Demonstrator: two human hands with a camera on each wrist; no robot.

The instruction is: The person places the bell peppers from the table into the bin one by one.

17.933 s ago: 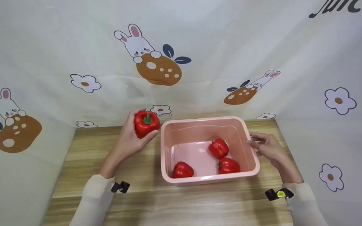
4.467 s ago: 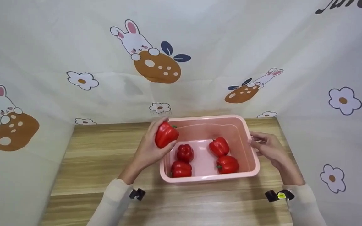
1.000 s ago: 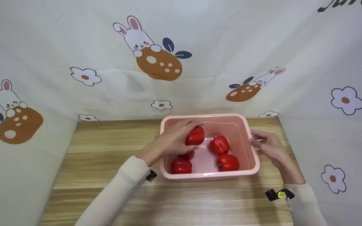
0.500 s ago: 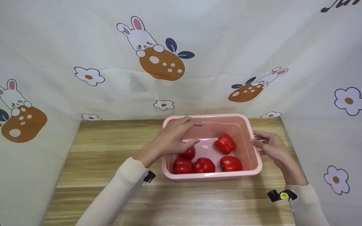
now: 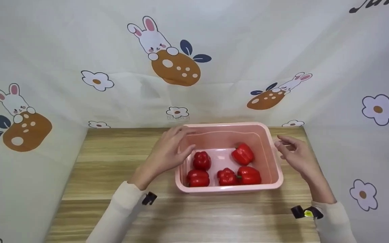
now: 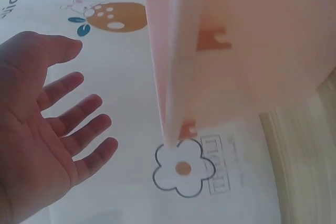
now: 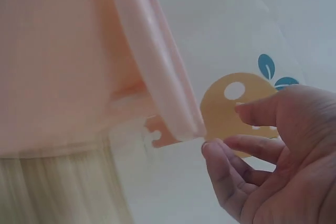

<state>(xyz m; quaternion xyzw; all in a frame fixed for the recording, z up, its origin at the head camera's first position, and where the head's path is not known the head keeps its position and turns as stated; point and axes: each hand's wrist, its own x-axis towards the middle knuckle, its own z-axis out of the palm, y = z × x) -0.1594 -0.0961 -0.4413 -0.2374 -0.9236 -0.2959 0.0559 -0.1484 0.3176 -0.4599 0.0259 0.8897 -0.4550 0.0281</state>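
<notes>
Several red bell peppers [image 5: 243,154] lie inside a pink plastic tub [image 5: 272,148]; two are at its left side, the others at the middle front and right. My left hand [image 5: 167,150] hovers at the tub's left rim with nothing in it. In the left wrist view its fingers [image 6: 89,129] are spread and relaxed, apart from the tub wall. Just off the right rim is my right hand [image 5: 297,155], fingers loosely bent and holding nothing. The right wrist view shows a gap between its thumb [image 7: 257,111] and the tub's rim [image 7: 157,61].
The tub stands on a wood-grain table [image 5: 113,189], near its back edge. A pale cloth [image 5: 221,60] printed with rabbits and flowers hangs behind and at both sides.
My left hand has let go of a bell pepper in the tub and drawn back left. That pepper has rolled right at the front. My right hand has come off the tub's right rim.
</notes>
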